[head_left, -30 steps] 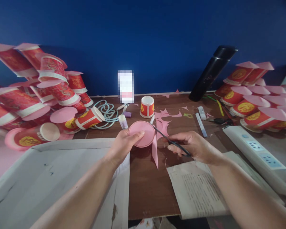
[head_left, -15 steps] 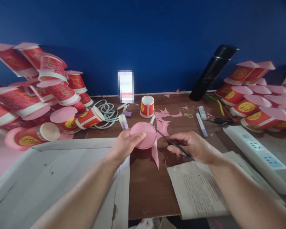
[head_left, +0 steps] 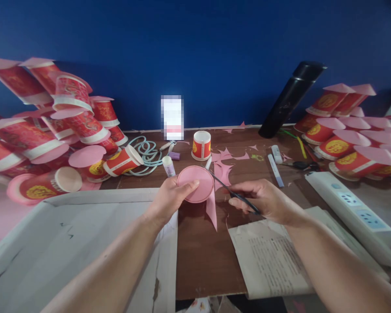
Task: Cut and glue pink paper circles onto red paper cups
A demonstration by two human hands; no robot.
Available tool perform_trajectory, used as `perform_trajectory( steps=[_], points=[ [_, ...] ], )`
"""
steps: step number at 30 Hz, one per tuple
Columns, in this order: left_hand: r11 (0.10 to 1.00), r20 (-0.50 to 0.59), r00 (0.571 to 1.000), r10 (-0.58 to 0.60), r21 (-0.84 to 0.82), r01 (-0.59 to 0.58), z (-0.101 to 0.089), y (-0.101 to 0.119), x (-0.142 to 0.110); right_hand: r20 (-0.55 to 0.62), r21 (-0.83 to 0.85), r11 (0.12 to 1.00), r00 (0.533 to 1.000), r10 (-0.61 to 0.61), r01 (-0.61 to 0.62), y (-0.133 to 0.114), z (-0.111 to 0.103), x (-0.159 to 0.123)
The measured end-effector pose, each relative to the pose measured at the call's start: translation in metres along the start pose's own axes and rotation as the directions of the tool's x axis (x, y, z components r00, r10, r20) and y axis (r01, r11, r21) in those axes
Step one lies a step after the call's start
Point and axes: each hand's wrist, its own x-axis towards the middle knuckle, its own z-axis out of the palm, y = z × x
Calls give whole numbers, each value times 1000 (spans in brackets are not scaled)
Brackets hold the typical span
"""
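A round pink paper disc (head_left: 198, 194) is pinched in my left hand (head_left: 168, 198), thumb flat on top and fingers underneath. A ring shows just inside its edge; whether a cup sits beneath it is hidden. My right hand (head_left: 260, 200) grips dark-handled scissors (head_left: 230, 190), whose blades reach the disc's right edge. From that edge hangs a pointed strip of pink paper (head_left: 211, 212). Just beyond the disc, a red and white paper cup (head_left: 201, 146) stands on the brown table (head_left: 208, 265). An uncapped glue stick (head_left: 168, 166) stands by my left hand.
Red cups with pink paper pieces are heaped at left (head_left: 74, 95) and right (head_left: 342, 141). Pink scraps (head_left: 222, 174) lie mid-table. A black flask (head_left: 289, 102) leans against the wall. A power strip (head_left: 352, 208), folded printed paper (head_left: 270, 256), coiled cable (head_left: 143, 152) and a white board (head_left: 84, 252) surround my arms.
The pink disc has shifted very slightly up and left in my left hand. The scissors and my right hand stay almost in the same place.
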Motion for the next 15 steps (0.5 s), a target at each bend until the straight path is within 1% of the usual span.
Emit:
perform_trajectory(
  steps=[4,9,15],
  points=[
    [1000,-19,1000,11,-28,-11,0,-3,2,-8,2,1000,1000,1,-1,0,0,-1],
    [997,-54,998,19,-78,-23,-1,-7,3,-14,-37,999,1000,-6,6,3,-2,-1],
    [999,-66,998,18,-43,-21,0,-6,3,-1,-58,998,1000,-3,3,2,-2,0]
  ],
)
